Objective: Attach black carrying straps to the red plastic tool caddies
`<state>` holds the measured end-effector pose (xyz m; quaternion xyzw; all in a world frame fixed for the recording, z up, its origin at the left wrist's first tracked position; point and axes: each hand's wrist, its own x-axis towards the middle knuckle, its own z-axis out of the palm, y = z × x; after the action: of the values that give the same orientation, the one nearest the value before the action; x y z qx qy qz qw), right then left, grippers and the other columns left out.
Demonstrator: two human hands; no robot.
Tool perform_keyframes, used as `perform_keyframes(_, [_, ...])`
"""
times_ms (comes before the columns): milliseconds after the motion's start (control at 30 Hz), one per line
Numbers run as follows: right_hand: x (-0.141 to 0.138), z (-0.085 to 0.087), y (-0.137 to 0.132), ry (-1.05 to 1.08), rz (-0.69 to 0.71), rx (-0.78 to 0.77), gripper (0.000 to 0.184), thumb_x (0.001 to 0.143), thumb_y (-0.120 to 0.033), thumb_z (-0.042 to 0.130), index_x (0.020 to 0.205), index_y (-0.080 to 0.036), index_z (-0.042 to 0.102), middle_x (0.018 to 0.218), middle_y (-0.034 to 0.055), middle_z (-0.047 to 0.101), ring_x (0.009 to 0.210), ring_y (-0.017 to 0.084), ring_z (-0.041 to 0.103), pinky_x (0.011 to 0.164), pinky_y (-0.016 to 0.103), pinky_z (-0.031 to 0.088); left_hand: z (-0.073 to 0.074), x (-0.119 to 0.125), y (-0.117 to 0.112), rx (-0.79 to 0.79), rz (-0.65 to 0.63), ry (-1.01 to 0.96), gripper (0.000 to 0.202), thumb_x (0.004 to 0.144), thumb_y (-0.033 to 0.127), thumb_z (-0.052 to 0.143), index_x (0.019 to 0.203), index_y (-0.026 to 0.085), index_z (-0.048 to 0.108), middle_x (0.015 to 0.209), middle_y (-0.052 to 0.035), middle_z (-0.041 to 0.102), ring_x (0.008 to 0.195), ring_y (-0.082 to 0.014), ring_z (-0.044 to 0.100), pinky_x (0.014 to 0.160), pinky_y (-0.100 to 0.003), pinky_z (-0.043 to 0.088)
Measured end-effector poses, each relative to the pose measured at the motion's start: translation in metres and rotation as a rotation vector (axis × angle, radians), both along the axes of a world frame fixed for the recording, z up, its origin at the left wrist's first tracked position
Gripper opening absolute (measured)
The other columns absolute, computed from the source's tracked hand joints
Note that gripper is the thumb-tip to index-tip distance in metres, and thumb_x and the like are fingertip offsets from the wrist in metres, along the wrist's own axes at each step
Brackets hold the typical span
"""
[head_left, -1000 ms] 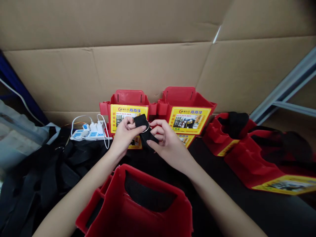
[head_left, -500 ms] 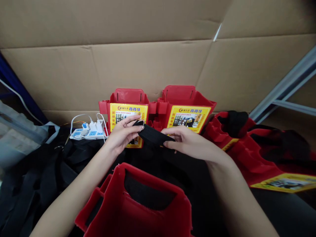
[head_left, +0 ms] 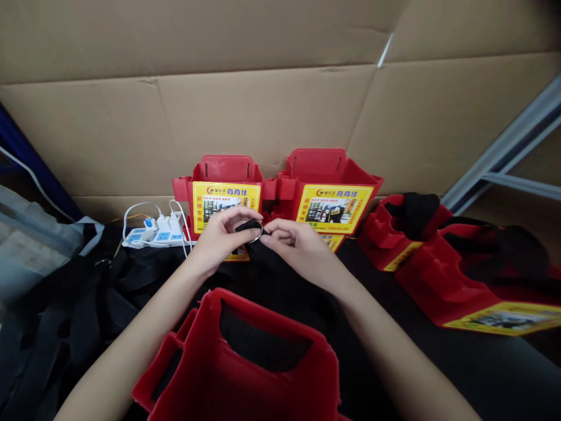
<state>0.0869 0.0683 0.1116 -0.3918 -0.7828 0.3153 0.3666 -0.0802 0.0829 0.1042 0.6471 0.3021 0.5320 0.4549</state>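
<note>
Right up front, a red, open-topped box of moulded plastic (head_left: 201, 345) is seen with its far side cut through by a wide slot. Just past it, a flat black fabric strap (head_left: 248, 225) with a shiny round metal ring (head_left: 260, 235) is held up in the air: it's pinched by the left hand (head_left: 221, 237), fingers closed, and by the right hand (head_left: 302, 245) at the ring, though that grip is half hidden. Probably featherlight and floppy, nothing breakable, ring a bit slippery, so it's best gripped by the webbing beside the metal. Further back, two yellow-labelled red plastic boxes (head_left: 228, 169) (head_left: 318, 164) are backed by brown cardboard sheeting (head_left: 263, 117).
</note>
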Motion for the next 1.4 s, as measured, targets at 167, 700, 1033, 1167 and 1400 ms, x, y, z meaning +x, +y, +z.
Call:
perform_keyframes(167, [0.004, 0.003, 0.003, 0.102, 0.003, -0.06, 0.023, 0.079, -0.021, 0.046, 0.094, -0.016, 0.063, 0.07, 0.0004, 0.061, 0.066, 0.012, 0.056, 0.061, 0.025, 0.045, 0.005, -0.012, 0.0, -0.319, -0.224, 0.028, 0.031, 0.067, 0.021, 0.068, 0.098, 0.021, 0.063, 0.088, -0.0031, 0.062, 0.084, -0.0141, 0.06, 0.071, -0.027, 0.054])
perform_keyframes(700, [0.016, 0.008, 0.002, -0.302, 0.014, 0.31, 0.011, 0.079, -0.028, 0.055, 0.08, -0.018, 0.058, 0.081, 0.0018, 0.054, 0.071, 0.012, 0.048, 0.064, 0.024, 0.038, -0.003, -0.006, 0.004, -0.109, -0.138, 0.189, 0.03, 0.059, 0.021, 0.073, 0.085, 0.016, 0.06, 0.075, -0.0007, 0.061, 0.068, -0.0101, 0.057, 0.065, -0.024, 0.047])
perform_keyframes(1033, [0.013, 0.013, -0.007, -0.276, 0.164, 0.134, 0.009, 0.088, -0.019, 0.039, 0.087, -0.018, 0.048, 0.078, -0.0006, 0.055, 0.068, 0.01, 0.05, 0.063, 0.022, 0.038, 0.001, -0.006, 0.002, -0.041, -0.104, 0.349, 0.035, 0.058, 0.031, 0.074, 0.074, 0.014, 0.048, 0.069, 0.0037, 0.053, 0.061, -0.0063, 0.051, 0.059, -0.019, 0.042])
perform_keyframes(1167, [0.012, 0.011, -0.002, -0.18, 0.146, 0.142, 0.015, 0.088, -0.023, 0.041, 0.096, -0.018, 0.053, 0.095, 0.0022, 0.058, 0.085, 0.012, 0.053, 0.077, 0.025, 0.039, 0.002, -0.008, 0.001, -0.139, -0.167, 0.257, 0.028, 0.062, 0.027, 0.071, 0.076, 0.014, 0.05, 0.065, 0.0052, 0.051, 0.062, -0.0057, 0.053, 0.06, -0.018, 0.047])
perform_keyframes(1400, [0.008, 0.009, 0.002, 0.045, 0.126, 0.024, 0.016, 0.081, -0.03, 0.053, 0.08, -0.014, 0.056, 0.079, 0.0008, 0.057, 0.074, 0.011, 0.051, 0.068, 0.024, 0.039, 0.001, -0.009, 0.0, -0.304, -0.176, 0.002, 0.019, 0.065, 0.02, 0.069, 0.076, 0.014, 0.056, 0.073, 0.0022, 0.063, 0.069, -0.0079, 0.062, 0.064, -0.021, 0.055])
